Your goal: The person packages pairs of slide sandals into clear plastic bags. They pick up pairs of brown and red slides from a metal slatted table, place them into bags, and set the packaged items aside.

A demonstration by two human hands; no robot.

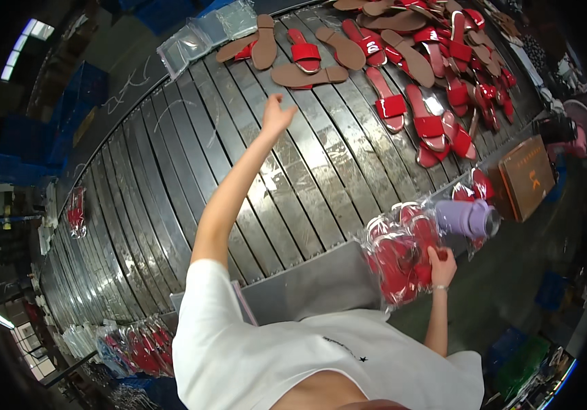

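Curled fingers on my right hand meet the right edge of the clear plastic bags of red sandals; from here I cannot tell whether they pinch the film. My left hand grips nothing: it reaches far out over the grey slatted metal conveyor, thumb and forefinger apart.

I have those bags at the near right, against the right end of a flat grey metal ledge along the conveyor's near edge. Just right of them is a purple cylindrical bottle, and farther right stands a brown box with orange edges.

Just beyond my left hand, 1 tan-soled red sandal lies sole up, near other loose ones. To their left I see a stack of clear flat plastic bags; to their right, a large heap of glossy red sandals covers the far right. Another bagged red pair sits at the far left.
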